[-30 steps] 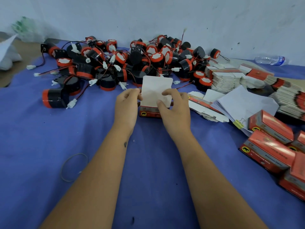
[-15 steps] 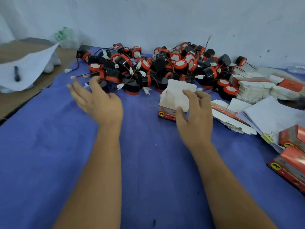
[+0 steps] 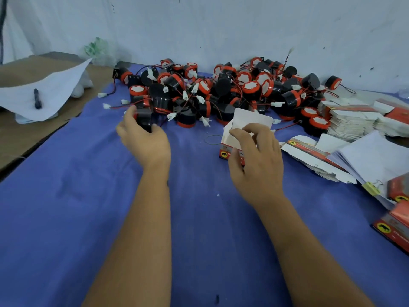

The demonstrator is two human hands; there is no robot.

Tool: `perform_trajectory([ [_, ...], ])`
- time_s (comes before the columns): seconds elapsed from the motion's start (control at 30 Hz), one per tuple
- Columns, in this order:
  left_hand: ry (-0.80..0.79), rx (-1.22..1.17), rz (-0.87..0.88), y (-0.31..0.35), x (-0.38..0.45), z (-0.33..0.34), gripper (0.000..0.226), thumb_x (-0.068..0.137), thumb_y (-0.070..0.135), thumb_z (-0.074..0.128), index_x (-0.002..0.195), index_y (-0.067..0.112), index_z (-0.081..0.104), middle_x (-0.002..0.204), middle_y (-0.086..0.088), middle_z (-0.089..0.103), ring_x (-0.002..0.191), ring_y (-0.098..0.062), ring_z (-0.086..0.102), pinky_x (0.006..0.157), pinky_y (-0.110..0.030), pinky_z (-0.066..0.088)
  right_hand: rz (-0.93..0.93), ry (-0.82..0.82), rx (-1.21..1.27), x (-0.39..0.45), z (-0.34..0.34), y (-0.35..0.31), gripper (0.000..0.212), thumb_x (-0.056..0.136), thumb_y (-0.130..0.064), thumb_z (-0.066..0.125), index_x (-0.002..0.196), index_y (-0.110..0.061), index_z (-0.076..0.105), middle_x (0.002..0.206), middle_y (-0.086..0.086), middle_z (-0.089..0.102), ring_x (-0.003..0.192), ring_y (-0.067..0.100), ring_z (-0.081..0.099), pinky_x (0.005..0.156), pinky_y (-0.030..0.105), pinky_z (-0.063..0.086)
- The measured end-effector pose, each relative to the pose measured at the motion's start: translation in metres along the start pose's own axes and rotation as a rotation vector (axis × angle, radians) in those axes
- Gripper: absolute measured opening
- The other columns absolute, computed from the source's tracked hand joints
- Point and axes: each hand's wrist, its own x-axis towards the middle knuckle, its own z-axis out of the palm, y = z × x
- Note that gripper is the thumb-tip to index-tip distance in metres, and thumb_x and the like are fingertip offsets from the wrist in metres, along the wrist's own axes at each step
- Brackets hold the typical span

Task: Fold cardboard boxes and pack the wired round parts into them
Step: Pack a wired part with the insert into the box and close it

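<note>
Head view, looking down over a blue cloth (image 3: 73, 196) that covers the work surface. Left hand (image 3: 145, 142) at the near edge of the heap, fingers and thumb curled round one black round part (image 3: 144, 119); its red wire runs off to the left toward white plugs lying on the cloth. Right hand (image 3: 256, 165) grips the open box (image 3: 234, 138), thumb on the near red side with the yellow emblem, fingers hooked over the top edge; the white lid flap stands upright behind the fingers. Box sits on the cloth just in front of the heap, well apart from the left hand. Pile of wired round parts (image 3: 232, 91) lies against the white wall (image 3: 221, 25): black bodies, red rims, white round faces, red and black leads tangled with white connectors. A thin rubber band (image 3: 213, 139) lies on the cloth just left of the box. To the right of the box, flat unfolded box blanks (image 3: 309, 156), then a sheaf of white paper sheets (image 3: 371, 158) held by a yellow binder clip (image 3: 371, 189). Behind them, stacks of flattened cartons (image 3: 352, 122). Finished red boxes (image 3: 396, 220) at the far right edge, partly cut off. Far left, a brown surface carrying a curled white sheet (image 3: 48, 94) with a dark pen (image 3: 37, 98) resting on it. A green-printed plastic bag (image 3: 97, 49) sits crumpled against the wall.
</note>
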Motion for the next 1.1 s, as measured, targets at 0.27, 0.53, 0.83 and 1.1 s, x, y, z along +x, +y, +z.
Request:
perform_trajectory([
  [0.27,-0.257,-0.781,-0.405,0.015,-0.01,0.012,0.04,0.089,-0.006,0.061,0.129,0.002,0.059,0.121,-0.011,0.067,0.102,-0.016,0.068,0.087,-0.036,0.059,0.079,-0.056,0.139,-0.001,-0.001,0.0,0.027,0.086,-0.004,0.056,0.112,-0.005,0.063,0.105,0.01,0.06,0.082,0.027,0.056,0.059,0.039,0.048],
  [0.53,-0.576,-0.69,-0.194,0.02,-0.036,0.023,0.044,0.091,0.004,0.067,0.131,0.019,0.059,0.129,0.003,0.063,0.115,-0.016,0.064,0.079,-0.031,0.058,0.159,-0.005,0.134,-0.001,-0.001,0.005,0.027,0.09,-0.009,0.051,0.114,-0.008,0.064,0.091,0.003,0.066,0.077,0.022,0.053,0.068,0.039,0.045],
  [0.83,-0.712,-0.85,-0.122,0.025,-0.049,0.031,0.048,0.079,-0.003,0.069,0.119,0.022,0.059,0.123,-0.012,0.066,0.119,-0.032,0.062,0.091,-0.04,0.055,0.383,0.001,0.303,0.001,0.0,0.013,0.039,0.093,-0.019,0.051,0.131,-0.014,0.055,0.103,-0.005,0.066,0.092,0.018,0.056,0.088,0.045,0.045],
  [1.1,-0.859,-0.852,-0.103,0.032,-0.051,0.026,0.039,0.076,0.012,0.078,0.111,0.02,0.063,0.114,-0.001,0.067,0.109,-0.022,0.065,0.089,-0.03,0.054,0.52,0.169,0.627,0.004,-0.011,0.016,0.037,0.09,-0.029,0.054,0.125,-0.037,0.049,0.107,-0.008,0.062,0.087,0.003,0.053,0.081,0.02,0.043],
])
